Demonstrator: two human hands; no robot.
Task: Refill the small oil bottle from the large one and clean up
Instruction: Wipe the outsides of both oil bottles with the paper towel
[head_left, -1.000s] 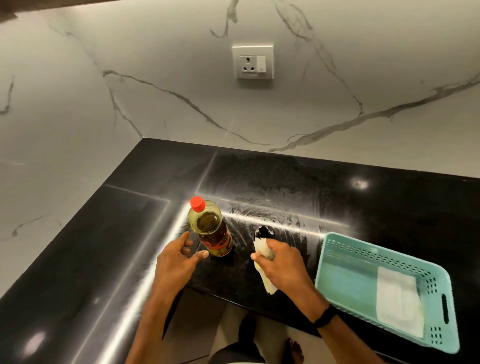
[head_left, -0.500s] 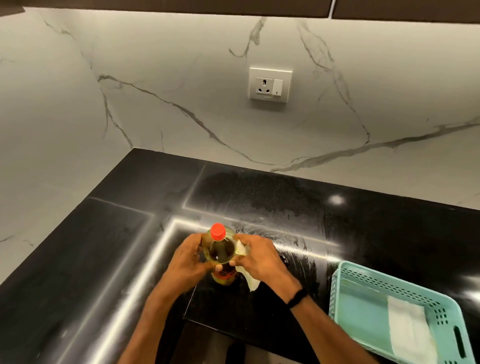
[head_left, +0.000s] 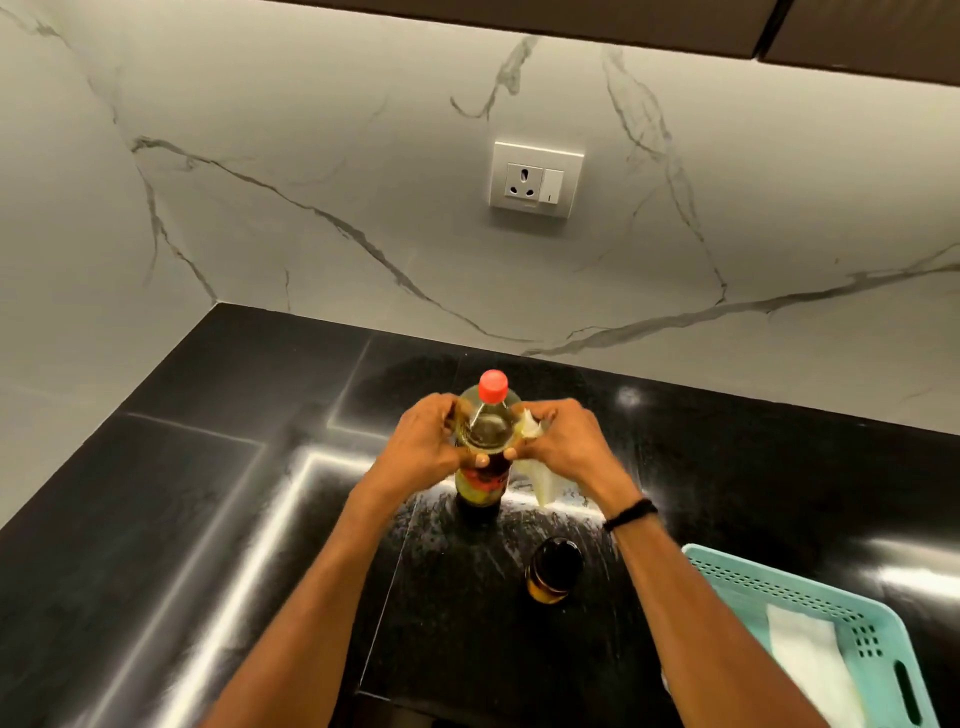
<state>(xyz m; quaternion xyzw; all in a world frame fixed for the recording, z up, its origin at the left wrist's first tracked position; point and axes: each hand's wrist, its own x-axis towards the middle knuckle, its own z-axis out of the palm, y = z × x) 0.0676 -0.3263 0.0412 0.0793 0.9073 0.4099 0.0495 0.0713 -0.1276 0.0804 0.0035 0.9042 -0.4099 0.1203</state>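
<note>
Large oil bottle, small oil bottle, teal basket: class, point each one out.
Large oil bottle (head_left: 492, 385), head view, red cap.
Small oil bottle (head_left: 555, 564), head view, dark lid.
Teal basket (head_left: 748, 574), head view, perforated rim.

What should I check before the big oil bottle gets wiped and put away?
1. Red cap on the large bottle: ok, it sits on the neck; tightness cannot tell.
2. Two-handed grip: ok, left hand and right hand clasp the bottle's shoulders.
3. Tissue ready: ok, pinched between the right hand and the bottle.
4. Small bottle capped: ok, dark lid on, standing apart, nearer the person.
5. Counter clean: not ok, streaky smears show around the large bottle's base.
6. Basket ready: ok, a folded white cloth lies inside.
</note>
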